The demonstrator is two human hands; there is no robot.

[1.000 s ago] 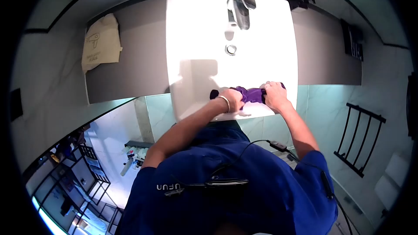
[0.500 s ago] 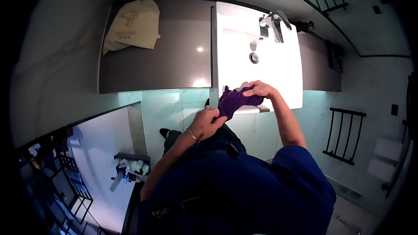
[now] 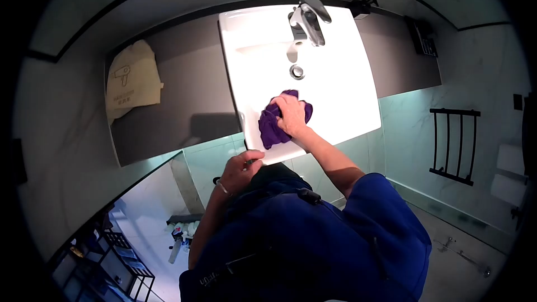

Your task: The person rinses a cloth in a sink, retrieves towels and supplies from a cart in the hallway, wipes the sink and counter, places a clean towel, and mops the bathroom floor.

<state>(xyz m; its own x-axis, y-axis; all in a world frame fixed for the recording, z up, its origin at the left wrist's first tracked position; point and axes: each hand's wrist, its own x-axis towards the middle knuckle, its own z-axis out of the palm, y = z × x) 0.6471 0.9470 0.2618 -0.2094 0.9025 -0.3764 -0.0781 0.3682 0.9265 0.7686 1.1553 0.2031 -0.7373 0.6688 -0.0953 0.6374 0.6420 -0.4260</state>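
Note:
A crumpled purple cloth [image 3: 271, 130] lies against the front left part of the white sink [image 3: 341, 100]. My right hand [image 3: 292, 116] presses down over it, fingers bent into the fabric, and hides its middle. At the sink's front left corner is my left hand [image 3: 244, 166], holding nothing, with the fingers loosely bent and a small gap beside the thumb. Its fingertips are at the rim; whether they touch it I cannot tell. A bracelet circles the left wrist.
Behind the drain [image 3: 297, 71] stands a chrome faucet [image 3: 309, 22]. A beige drawstring bag [image 3: 133, 81] lies on the grey counter [image 3: 193, 67] at left. A dark dispenser [image 3: 362, 8] is behind the sink, and a black rack [image 3: 454, 145] is on the right wall.
My left hand has let go of the cloth and sits at the sink's corner. My right hand has brought the cloth down onto the sink's inner surface. The view has shifted and turned.

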